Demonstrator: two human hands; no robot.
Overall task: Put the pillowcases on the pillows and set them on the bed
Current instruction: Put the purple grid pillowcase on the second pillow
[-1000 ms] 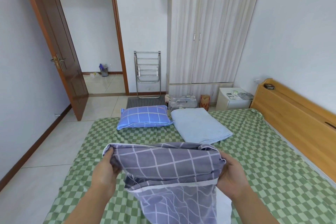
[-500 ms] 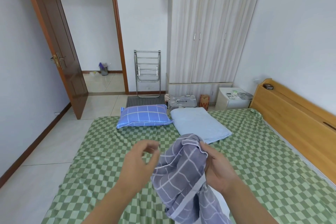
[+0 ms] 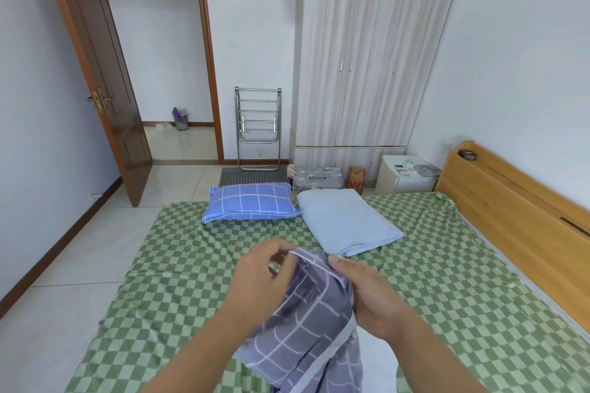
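Note:
I hold a grey-purple checked pillowcase [image 3: 306, 325] bunched up above the green checked bed [image 3: 447, 313]. My right hand [image 3: 367, 293] grips its gathered top edge. My left hand [image 3: 261, 277] pinches the white-piped edge beside it with thumb and fingers. The cloth hangs down between my forearms. A white bare pillow [image 3: 380, 370] shows in part under the hanging cloth at the bottom. A pillow in a blue checked case [image 3: 249, 201] lies at the bed's far edge.
A folded light blue blanket [image 3: 348, 220] lies right of the blue pillow. The wooden headboard [image 3: 517, 210] runs along the right. A wardrobe [image 3: 367, 67], a white nightstand [image 3: 402, 175], a metal rack [image 3: 258, 128] and an open door [image 3: 102, 83] stand beyond the bed.
The pillowcase, held spread wide by both hands, was gathered into my right hand. My left hand let go, then came back and took the top edge.

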